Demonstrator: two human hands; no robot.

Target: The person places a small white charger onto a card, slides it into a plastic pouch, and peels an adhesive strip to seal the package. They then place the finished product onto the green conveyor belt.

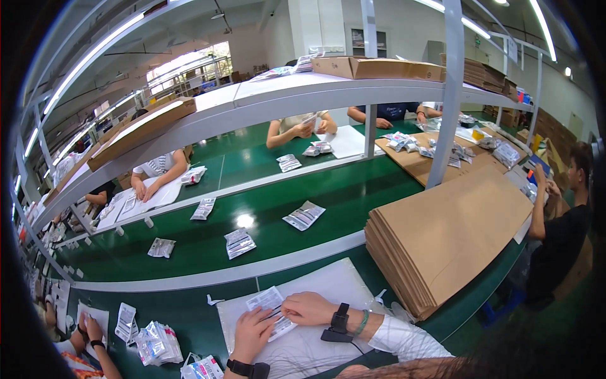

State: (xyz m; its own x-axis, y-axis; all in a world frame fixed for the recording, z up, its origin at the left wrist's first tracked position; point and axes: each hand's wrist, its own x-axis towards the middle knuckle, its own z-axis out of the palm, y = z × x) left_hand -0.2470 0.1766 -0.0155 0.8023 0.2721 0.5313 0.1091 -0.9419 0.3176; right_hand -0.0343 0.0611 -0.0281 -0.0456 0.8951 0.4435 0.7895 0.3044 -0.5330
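A flat white printed packet [267,298] lies on a white work mat [344,284] in front of me. My left hand [254,330] rests over its lower left part, fingers stretched out across it. From the right, my right hand [309,308] reaches onto the packet, its fingers bent and drawn together at the printed surface. The two hands nearly meet, and they hide part of the packet. Dark bands circle both my wrists. Left of the mat, a pile of filled plastic packets [158,344] and another packet [202,367] sit on the green table.
A tall stack of brown cardboard sheets [448,234] stands to my right. Beyond a grey rail, several silver packets [303,215] lie on a green belt. A metal shelf [278,93] crosses overhead, carrying a carton [379,68]. Co-workers sit opposite, at left and at far right.
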